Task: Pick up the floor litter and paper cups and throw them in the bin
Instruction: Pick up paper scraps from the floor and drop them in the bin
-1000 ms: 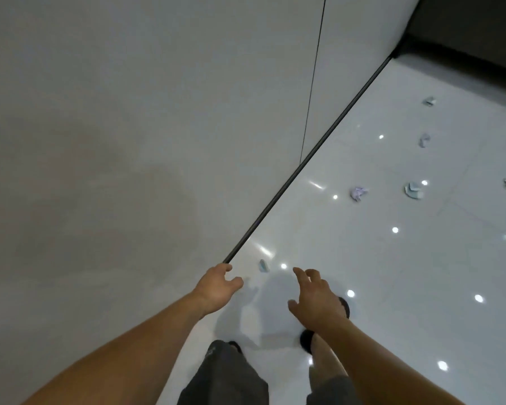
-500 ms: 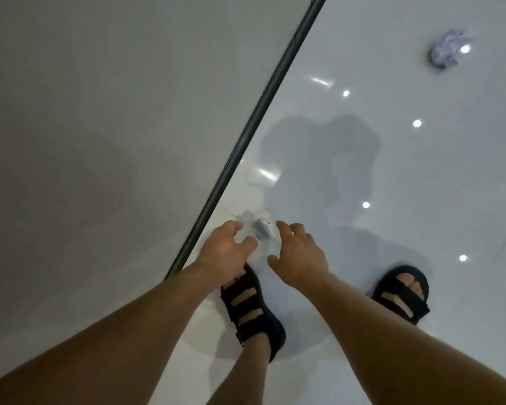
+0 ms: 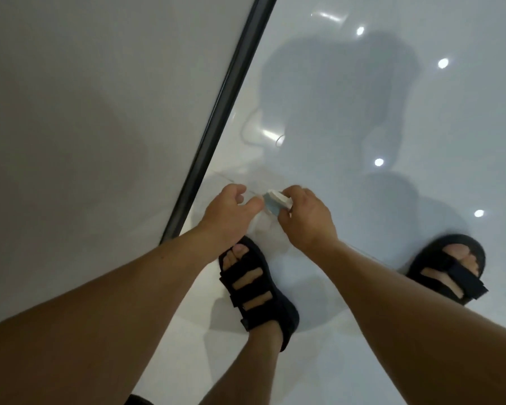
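Observation:
A small crushed paper cup (image 3: 275,203), white with a pale blue side, lies low over the glossy white floor (image 3: 392,118) close to the wall. My right hand (image 3: 306,219) has its fingers curled round the cup's right side and grips it. My left hand (image 3: 231,213) is just left of the cup, fingers loosely bent, thumb tip near or touching the cup's left edge. Whether the cup has left the floor I cannot tell. No bin is in view.
A grey wall (image 3: 85,112) fills the left, ending in a dark skirting strip (image 3: 216,112) that runs diagonally. My feet in black sandals stand below the hands, the left foot (image 3: 257,287) and the right foot (image 3: 450,267). Ceiling lights reflect in the floor.
I have bent lower, so the floor fills the view and the farther litter is out of frame. My right hand has closed on the cup; before, both hands hovered apart.

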Action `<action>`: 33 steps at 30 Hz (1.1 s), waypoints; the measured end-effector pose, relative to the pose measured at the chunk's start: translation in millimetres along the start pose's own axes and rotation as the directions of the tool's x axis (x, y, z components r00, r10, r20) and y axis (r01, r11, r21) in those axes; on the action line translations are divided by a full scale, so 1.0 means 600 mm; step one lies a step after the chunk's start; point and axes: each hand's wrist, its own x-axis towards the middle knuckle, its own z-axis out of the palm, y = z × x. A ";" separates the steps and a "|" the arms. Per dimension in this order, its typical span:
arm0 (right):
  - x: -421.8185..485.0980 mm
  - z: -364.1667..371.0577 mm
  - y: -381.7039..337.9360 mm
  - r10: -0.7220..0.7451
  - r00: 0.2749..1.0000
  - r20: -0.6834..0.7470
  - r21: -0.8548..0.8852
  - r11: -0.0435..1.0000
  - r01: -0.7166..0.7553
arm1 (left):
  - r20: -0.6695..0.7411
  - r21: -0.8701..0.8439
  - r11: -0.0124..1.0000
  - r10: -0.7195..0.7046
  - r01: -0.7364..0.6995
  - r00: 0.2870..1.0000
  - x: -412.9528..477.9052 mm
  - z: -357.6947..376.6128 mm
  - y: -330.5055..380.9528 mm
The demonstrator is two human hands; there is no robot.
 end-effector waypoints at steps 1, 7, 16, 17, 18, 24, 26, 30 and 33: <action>-0.020 -0.022 -0.003 -0.014 1.000 -0.015 0.040 0.999 0.014 | 0.012 -0.038 0.999 0.008 -0.008 1.000 -0.017 0.002 0.016; -0.144 -0.196 -0.028 -0.083 0.995 -0.058 0.250 0.963 0.095 | 0.162 -0.140 0.990 0.044 -0.021 0.986 -0.138 0.037 0.167; -0.241 -0.497 -0.010 -0.040 0.991 -0.131 0.355 0.931 0.085 | 0.149 -0.019 0.981 0.195 -0.194 0.969 -0.299 0.110 0.445; -0.244 -0.527 -0.003 -0.039 0.988 -0.147 0.337 0.938 0.087 | 0.131 0.001 0.979 0.202 -0.204 0.971 -0.309 0.117 0.474; -0.245 -0.556 0.004 -0.029 0.985 -0.168 0.318 0.945 0.082 | 0.109 0.027 0.977 0.205 -0.209 0.973 -0.316 0.123 0.502; -0.205 -0.714 0.041 0.023 0.979 -0.201 0.067 0.998 -0.010 | 0.076 0.073 0.968 0.234 -0.239 0.969 -0.326 0.135 0.635; -0.173 -0.753 0.040 0.015 0.981 -0.196 -0.013 1.000 -0.018 | 0.089 0.129 0.953 0.263 -0.273 0.961 -0.309 0.131 0.670; -0.084 -0.817 0.027 0.026 0.982 -0.186 -0.127 0.991 -0.050 | 0.087 0.096 0.956 0.268 -0.276 0.959 -0.250 0.118 0.741; -0.011 -0.855 0.017 0.050 0.981 -0.188 -0.185 0.979 -0.085 | 0.096 0.048 0.964 0.256 -0.262 0.962 -0.195 0.106 0.786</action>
